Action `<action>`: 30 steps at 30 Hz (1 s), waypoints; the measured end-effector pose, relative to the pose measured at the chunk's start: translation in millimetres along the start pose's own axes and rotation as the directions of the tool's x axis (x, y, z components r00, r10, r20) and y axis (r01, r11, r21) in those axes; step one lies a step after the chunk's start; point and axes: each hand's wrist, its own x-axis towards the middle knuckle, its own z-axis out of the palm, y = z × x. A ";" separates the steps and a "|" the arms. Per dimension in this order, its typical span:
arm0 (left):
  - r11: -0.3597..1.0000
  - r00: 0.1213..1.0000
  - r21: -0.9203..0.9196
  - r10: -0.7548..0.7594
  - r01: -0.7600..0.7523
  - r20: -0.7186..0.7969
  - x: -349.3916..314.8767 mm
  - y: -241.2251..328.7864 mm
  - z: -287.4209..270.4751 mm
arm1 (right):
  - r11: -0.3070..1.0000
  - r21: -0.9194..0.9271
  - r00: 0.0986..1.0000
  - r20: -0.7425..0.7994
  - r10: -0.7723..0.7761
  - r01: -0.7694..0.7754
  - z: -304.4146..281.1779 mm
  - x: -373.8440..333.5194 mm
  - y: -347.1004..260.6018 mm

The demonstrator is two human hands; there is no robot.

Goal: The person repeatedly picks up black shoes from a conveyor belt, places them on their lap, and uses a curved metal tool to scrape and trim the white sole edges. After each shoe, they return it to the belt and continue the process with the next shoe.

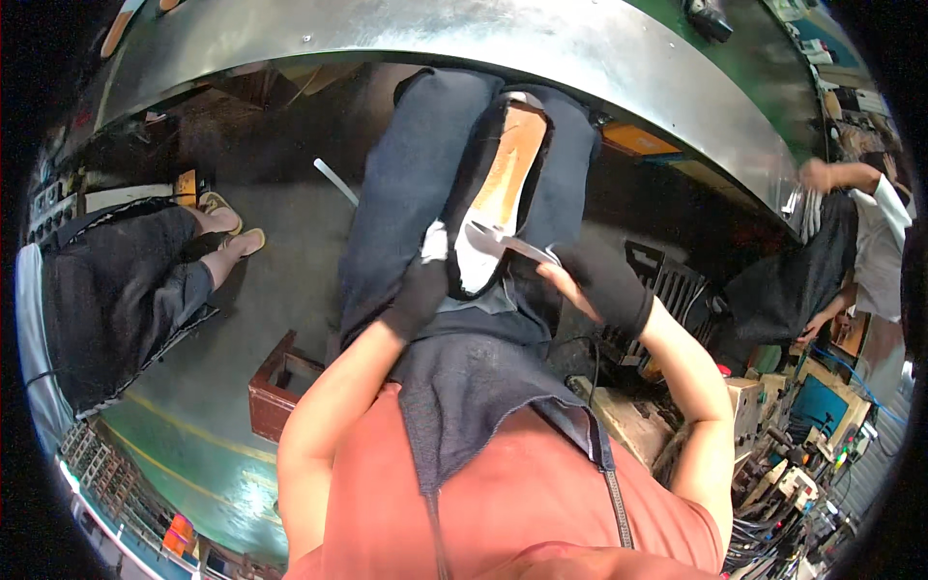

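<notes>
Across my lap, on a dark apron (387,184), rests a shoe (476,266) with its underside up. That underside is tan at the far end and white toward me. My left hand (422,290), in a dark glove with a white wrapping at a finger, is closed on the shoe's left edge. In my right hand (594,280), dark-gloved with bare fingertips, is a flat metal tool (522,248). Its broad rounded end lies over the white part of the sole. I cannot tell whether the metal touches the surface. Glove and tool hide some of the right fingers.
A shiny metal bench (464,29) curves across beyond my knees. A brown wooden stool (275,396) stands at my left, a dark slatted crate (667,290) at my right. People sit on both sides; machinery and cables (783,483) fill the lower right.
</notes>
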 end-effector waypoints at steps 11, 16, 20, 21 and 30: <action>0.154 0.749 0.749 0.326 -0.644 0.577 -9.9 51.6 24.3 | 0.884 -0.230 0.874 -0.185 -0.450 0.406 32.0 11.6 -15.0; 0.626 0.859 0.597 0.277 -0.502 0.431 -19.8 49.7 17.3 | 0.814 -0.365 0.840 -0.135 -0.526 0.451 23.2 3.5 -14.1; 0.141 0.844 0.838 0.206 -0.527 0.495 -55.7 135.9 23.5 | 0.995 -0.047 0.985 -0.142 -0.098 0.092 25.6 -22.5 30.1; 0.037 0.819 0.830 0.195 -0.556 0.540 -70.8 170.0 27.6 | 0.997 -0.056 0.989 -0.140 -0.052 0.045 14.0 -36.6 26.3; 0.037 0.713 0.836 0.543 -0.547 0.443 17.9 103.6 75.4 | 0.855 0.494 0.951 -0.154 0.267 -0.160 13.0 -62.4 -10.9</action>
